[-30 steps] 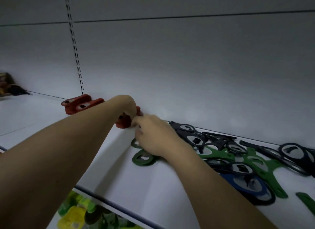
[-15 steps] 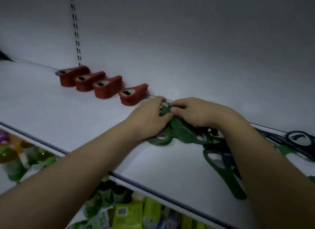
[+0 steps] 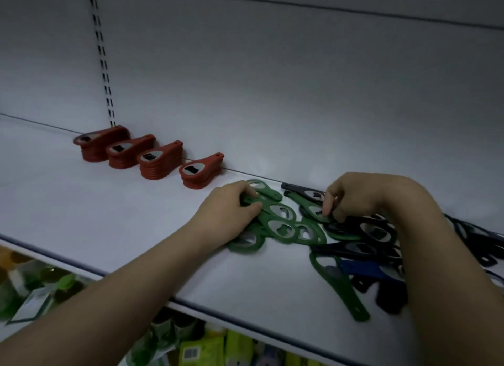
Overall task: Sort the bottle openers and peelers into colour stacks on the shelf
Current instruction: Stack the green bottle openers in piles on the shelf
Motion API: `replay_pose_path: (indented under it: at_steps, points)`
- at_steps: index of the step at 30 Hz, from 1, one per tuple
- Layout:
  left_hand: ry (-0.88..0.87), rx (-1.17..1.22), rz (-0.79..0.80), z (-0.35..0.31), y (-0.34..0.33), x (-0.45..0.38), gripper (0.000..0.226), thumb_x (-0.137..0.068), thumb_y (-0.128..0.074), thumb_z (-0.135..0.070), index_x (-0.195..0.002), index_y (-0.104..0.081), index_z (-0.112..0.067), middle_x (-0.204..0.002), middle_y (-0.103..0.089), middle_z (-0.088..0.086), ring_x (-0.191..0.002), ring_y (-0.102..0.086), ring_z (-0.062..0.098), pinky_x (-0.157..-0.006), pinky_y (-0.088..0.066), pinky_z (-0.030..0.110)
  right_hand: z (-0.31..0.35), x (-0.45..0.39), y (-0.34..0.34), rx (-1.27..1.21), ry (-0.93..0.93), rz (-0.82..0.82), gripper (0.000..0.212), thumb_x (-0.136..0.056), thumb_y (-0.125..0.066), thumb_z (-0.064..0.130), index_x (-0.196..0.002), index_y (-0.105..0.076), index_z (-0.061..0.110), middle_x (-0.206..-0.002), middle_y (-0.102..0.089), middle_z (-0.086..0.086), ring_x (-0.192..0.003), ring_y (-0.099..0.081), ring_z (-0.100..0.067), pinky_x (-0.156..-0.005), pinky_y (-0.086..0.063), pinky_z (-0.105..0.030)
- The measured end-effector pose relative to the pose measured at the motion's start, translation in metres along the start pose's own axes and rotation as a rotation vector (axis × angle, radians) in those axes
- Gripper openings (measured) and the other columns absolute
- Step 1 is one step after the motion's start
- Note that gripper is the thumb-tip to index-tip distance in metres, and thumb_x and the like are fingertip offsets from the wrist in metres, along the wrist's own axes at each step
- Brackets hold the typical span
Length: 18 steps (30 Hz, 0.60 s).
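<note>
So the flat green plastic bottle openers (image 3: 282, 223) with the shiny metal inserts are fanned out loose near the back of the white metal shelf (image 3: 114, 223), overlapping each other. They look light, thin and stiff, and I'd guess slidey on that painted surface, so pinching by the edge of the ring or the narrow handle seems like the way to go. The left hand (image 3: 231, 215) rests on the green cluster with fingers curled over a couple of handles. The right hand (image 3: 354, 199) is pinching one green opener (image 3: 313, 206) by its ring end. To the right is a tangle of black and blue openers (image 3: 373, 245), still unsorted. Off left, four neat stacks of red openers (image 3: 148, 155) sit against the back wall.
</note>
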<state>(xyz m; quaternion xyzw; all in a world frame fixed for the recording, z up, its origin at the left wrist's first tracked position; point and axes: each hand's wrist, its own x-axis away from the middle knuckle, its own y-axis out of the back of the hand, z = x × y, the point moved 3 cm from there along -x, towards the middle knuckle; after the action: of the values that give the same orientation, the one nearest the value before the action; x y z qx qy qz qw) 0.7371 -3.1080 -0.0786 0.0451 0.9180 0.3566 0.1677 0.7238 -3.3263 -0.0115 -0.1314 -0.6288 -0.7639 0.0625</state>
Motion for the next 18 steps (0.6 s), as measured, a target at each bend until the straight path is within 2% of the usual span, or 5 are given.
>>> replay_pose_path:
  at_steps: [5, 9, 11, 14, 18]
  points:
    - [-0.011, 0.076, -0.05, 0.002, 0.005, -0.001, 0.012, -0.089, -0.07, -0.025, -0.1, -0.067, -0.019, -0.111, -0.066, -0.001, -0.098, -0.062, 0.013, -0.086, -0.049, 0.024, 0.006, 0.002, 0.003, -0.115, 0.079, -0.18, 0.011, -0.091, -0.063, 0.024, -0.092, -0.073, 0.02, -0.096, -0.069, 0.002, -0.091, -0.064, -0.017, -0.083, -0.051, -0.031]
    - [-0.115, 0.239, -0.152, -0.013, 0.027, -0.011, 0.007, -0.091, -0.068, -0.014, -0.097, -0.067, -0.018, -0.105, -0.068, -0.006, -0.095, -0.065, 0.005, -0.077, -0.048, 0.006, 0.011, -0.011, -0.001, -0.173, 0.141, -0.304, 0.011, -0.092, -0.06, 0.027, -0.09, -0.07, 0.022, -0.101, -0.068, 0.001, -0.088, -0.062, -0.015, -0.075, -0.046, -0.029]
    - [-0.149, 0.469, -0.142, -0.026, 0.041, -0.024, 0.01, -0.091, -0.066, -0.007, -0.099, -0.067, -0.014, -0.098, -0.072, -0.001, -0.092, -0.069, 0.01, -0.083, -0.055, 0.018, 0.012, -0.015, -0.003, -0.154, 0.129, -0.319, 0.01, -0.091, -0.063, 0.029, -0.09, -0.07, 0.021, -0.1, -0.068, 0.0, -0.087, -0.062, -0.014, -0.071, -0.046, -0.027]
    - [-0.093, 0.833, -0.094, -0.041, 0.05, -0.049, 0.017, -0.098, -0.055, -0.006, -0.113, -0.06, -0.01, -0.098, -0.067, 0.009, -0.086, -0.07, 0.02, -0.077, -0.061, 0.032, 0.012, -0.018, -0.008, -0.106, 0.104, -0.274, 0.016, -0.087, -0.069, 0.034, -0.094, -0.07, 0.019, -0.096, -0.067, 0.002, -0.081, -0.06, -0.008, -0.062, -0.043, -0.02]
    - [0.034, 0.968, -0.074, -0.035, 0.028, -0.064, 0.029, -0.104, -0.038, -0.009, -0.125, -0.05, -0.026, -0.092, -0.046, 0.007, -0.072, -0.056, 0.02, -0.063, -0.061, 0.044, 0.018, -0.02, -0.015, -0.092, 0.089, -0.225, 0.026, -0.083, -0.076, 0.039, -0.097, -0.069, 0.019, -0.092, -0.063, 0.005, -0.076, -0.057, -0.005, -0.061, -0.042, -0.019]
